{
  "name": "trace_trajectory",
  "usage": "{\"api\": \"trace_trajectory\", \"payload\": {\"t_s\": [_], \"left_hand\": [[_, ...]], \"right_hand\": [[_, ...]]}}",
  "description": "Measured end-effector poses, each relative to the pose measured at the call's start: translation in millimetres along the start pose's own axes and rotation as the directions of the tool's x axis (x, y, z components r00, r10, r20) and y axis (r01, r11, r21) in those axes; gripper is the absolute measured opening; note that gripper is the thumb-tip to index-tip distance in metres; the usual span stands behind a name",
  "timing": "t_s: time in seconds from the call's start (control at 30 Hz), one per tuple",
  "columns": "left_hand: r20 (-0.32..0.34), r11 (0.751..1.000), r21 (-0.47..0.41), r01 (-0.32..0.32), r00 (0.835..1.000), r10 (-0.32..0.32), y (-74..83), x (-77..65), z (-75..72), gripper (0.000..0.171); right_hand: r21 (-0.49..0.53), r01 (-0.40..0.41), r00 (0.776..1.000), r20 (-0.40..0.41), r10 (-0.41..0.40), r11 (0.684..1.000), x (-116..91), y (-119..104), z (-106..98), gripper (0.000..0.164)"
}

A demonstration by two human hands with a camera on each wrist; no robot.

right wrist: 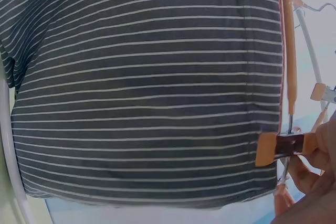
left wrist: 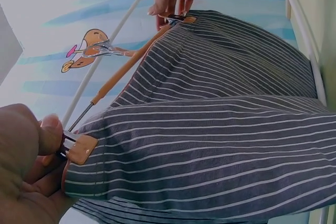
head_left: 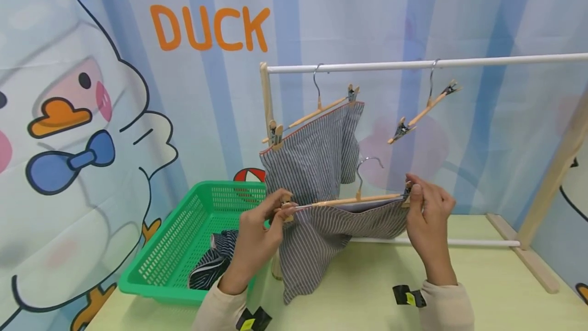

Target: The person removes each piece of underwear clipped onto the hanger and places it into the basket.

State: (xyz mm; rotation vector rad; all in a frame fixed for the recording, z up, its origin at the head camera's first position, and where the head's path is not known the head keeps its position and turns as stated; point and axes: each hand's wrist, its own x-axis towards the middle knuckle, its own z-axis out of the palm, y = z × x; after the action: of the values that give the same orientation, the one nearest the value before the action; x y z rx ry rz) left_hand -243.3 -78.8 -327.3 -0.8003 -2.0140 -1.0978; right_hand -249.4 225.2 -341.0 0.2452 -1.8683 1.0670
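A wooden clip hanger [head_left: 337,202] is held level in front of me, its metal hook pointing up. Dark striped shorts [head_left: 305,257] hang from its clips, one leg drooping lower at the left. My left hand [head_left: 257,234] pinches the left clip [left wrist: 83,149], whose wooden jaw lies over the waistband. At the other end, my right hand [head_left: 429,223] grips the right clip [right wrist: 266,149], which also sits over the waistband near its corner. In the left wrist view the waistband runs along the hanger bar between both clips.
A white rail [head_left: 376,66] on a wooden frame carries hung striped shorts [head_left: 312,152] and a bare clip hanger [head_left: 424,109]. At the left stands a green basket [head_left: 156,241] with a dark striped garment [head_left: 213,262] inside. All stand on a pale yellow table [head_left: 363,290].
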Motion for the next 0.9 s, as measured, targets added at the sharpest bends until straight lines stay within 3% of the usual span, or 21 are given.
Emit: {"api": "trace_trajectory", "payload": {"t_s": [0.23, 0.43, 0.7, 0.9], "left_hand": [[0.027, 1.000, 0.008, 0.013, 1.000, -0.014, -0.3, 2.1, -6.0, 0.025], [0.053, 1.000, -0.003, 0.026, 0.998, -0.025, -1.2, 4.4, -10.9, 0.024], [0.061, 0.999, 0.000, 0.040, 0.997, -0.040, -7.6, 5.4, -15.9, 0.025], [0.066, 0.999, 0.002, 0.032, 0.997, -0.032, -8.4, 5.8, -16.0, 0.026]], "right_hand": [[-0.002, -0.038, 0.996, 0.081, 0.038, 0.999, -0.5, 3.1, -6.4, 0.040], [0.001, -0.155, 0.978, 0.139, 0.153, 0.988, -0.5, -3.2, -11.6, 0.039], [0.044, -0.274, 0.952, 0.152, 0.265, 0.961, -0.4, -8.9, -14.5, 0.034], [0.090, -0.347, 0.935, 0.105, 0.338, 0.933, -0.9, -15.2, -15.2, 0.033]]}}
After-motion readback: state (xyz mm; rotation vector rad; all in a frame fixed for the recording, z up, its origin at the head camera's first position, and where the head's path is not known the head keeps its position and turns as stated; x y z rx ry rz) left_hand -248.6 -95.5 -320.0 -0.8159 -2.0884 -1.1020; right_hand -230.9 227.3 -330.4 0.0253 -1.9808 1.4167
